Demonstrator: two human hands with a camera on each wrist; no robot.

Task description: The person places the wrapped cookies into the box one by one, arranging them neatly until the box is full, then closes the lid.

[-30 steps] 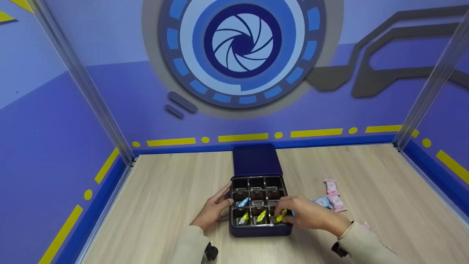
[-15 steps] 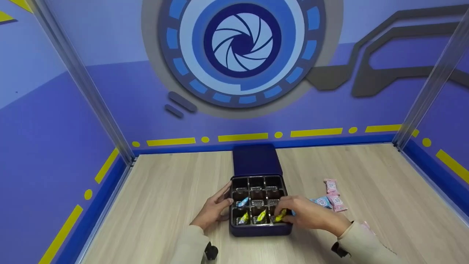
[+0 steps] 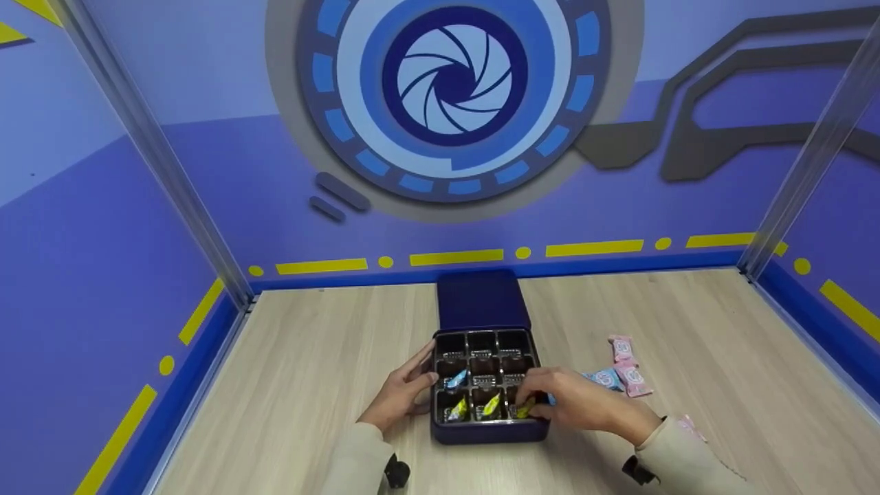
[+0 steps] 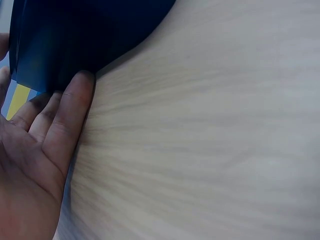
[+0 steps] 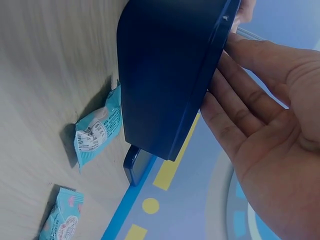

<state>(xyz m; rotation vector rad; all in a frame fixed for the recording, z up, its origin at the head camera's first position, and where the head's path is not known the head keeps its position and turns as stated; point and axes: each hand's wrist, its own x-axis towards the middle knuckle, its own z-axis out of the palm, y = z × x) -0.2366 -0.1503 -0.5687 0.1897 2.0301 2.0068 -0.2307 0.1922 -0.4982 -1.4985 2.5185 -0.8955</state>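
A dark blue box (image 3: 489,433) stands with a nine-compartment tray (image 3: 485,421) inside. My left hand (image 3: 399,393) rests along its left side, thumb at the rim; in the left wrist view the fingers lie straight against the outer wall. My right hand (image 3: 574,402) reaches over the right rim and pinches a yellow-wrapped candy (image 3: 526,410) in the front right compartment, partly hidden by the fingers. Yellow candies also sit in the front left compartment (image 3: 456,411) and the front middle one (image 3: 491,405). A blue candy (image 3: 456,379) lies in the middle row's left compartment.
The box's lid part (image 3: 482,300) lies behind it near the back wall. Right of the box are blue candies (image 5: 97,131) and several pink candies (image 3: 632,379), one close to the right sleeve (image 3: 691,426). Panels enclose the wooden table (image 3: 330,337).
The yellow candy under my right fingers has sunk slightly lower in its compartment and shows less. Both hands and the box have barely moved.
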